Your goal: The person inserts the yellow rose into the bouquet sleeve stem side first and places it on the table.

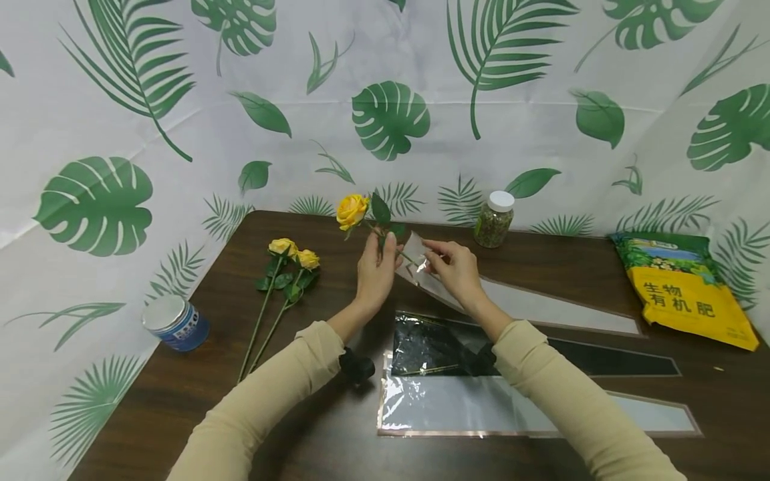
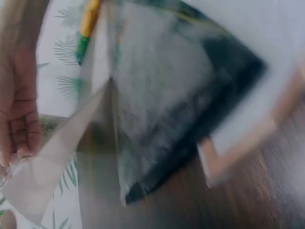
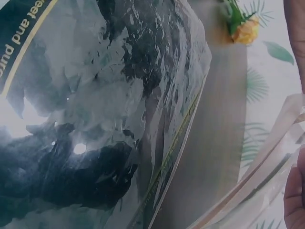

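Yellow rose point(image 1: 351, 212) held by left hand point(image 1: 376, 272), right hand point(image 1: 457, 270) pinching pale sleeve point(image 1: 544, 306), yellow bag point(image 1: 692, 317) reading "生物有机肥"

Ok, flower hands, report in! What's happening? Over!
Left hand holding yellow rose. Right hand pinching pink-edged flower sleeve. Stem by sleeve's wide end, inside unclear. Nothing visibly blocking.

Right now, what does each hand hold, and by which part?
Left hand: yellow rose, by its stem. Right hand: pale sleeve, pinched near its raised end.
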{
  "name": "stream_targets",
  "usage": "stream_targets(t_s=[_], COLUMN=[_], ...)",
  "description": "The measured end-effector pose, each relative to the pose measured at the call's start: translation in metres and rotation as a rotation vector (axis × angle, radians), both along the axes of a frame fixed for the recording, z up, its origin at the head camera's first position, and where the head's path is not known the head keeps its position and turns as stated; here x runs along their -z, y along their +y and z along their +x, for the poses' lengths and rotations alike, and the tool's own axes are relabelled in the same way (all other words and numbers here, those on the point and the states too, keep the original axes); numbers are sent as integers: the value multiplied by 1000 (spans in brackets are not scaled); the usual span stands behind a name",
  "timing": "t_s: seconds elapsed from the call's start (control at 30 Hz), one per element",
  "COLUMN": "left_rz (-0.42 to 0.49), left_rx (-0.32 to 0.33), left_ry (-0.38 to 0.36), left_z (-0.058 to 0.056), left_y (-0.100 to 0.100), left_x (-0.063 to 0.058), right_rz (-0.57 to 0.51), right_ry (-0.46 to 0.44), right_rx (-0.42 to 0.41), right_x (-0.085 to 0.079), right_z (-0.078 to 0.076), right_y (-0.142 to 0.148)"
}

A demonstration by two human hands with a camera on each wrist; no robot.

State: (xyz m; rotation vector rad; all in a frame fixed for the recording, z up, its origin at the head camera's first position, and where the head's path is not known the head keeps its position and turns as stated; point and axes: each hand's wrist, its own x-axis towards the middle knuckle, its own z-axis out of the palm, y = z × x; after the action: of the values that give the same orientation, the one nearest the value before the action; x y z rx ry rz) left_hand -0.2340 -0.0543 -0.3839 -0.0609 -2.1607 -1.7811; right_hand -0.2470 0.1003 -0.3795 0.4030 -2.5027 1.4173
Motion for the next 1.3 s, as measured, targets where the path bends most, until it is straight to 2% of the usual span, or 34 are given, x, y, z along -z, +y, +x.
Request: stream_targets(t_s=[0.17,0.37,0.43,0.57,0.67,0.97,1.13,1.3], left_rz=[66,333,368,338,323,461,464,444], left_rx=[-116,-76,-86,-102,-96,-42,-1,-11], left_ry=[13,-68,-98,-141,-147,-86,-64,-73], left_z=[-2,-5,-5,-6,-5,2,3,2], left_y=[-1,1,2,7,10,5,-1,-4], left_x=[-3,-4,-3,0,4,8,10,10], right_rz=[-13,-18,-15,13,41,57,63,77], right_ry=[-15,8,13,34,70,106,119,128], right_rx=[-12,-21,-17,5,21,34,33,26], right_x=[0,-2,-3,-3,-3,-1,-2,-2], right_z=[1,3,4,4,4,4,3,3], right_y=[0,-3,-4,-4,-4,-3,-2,-1])
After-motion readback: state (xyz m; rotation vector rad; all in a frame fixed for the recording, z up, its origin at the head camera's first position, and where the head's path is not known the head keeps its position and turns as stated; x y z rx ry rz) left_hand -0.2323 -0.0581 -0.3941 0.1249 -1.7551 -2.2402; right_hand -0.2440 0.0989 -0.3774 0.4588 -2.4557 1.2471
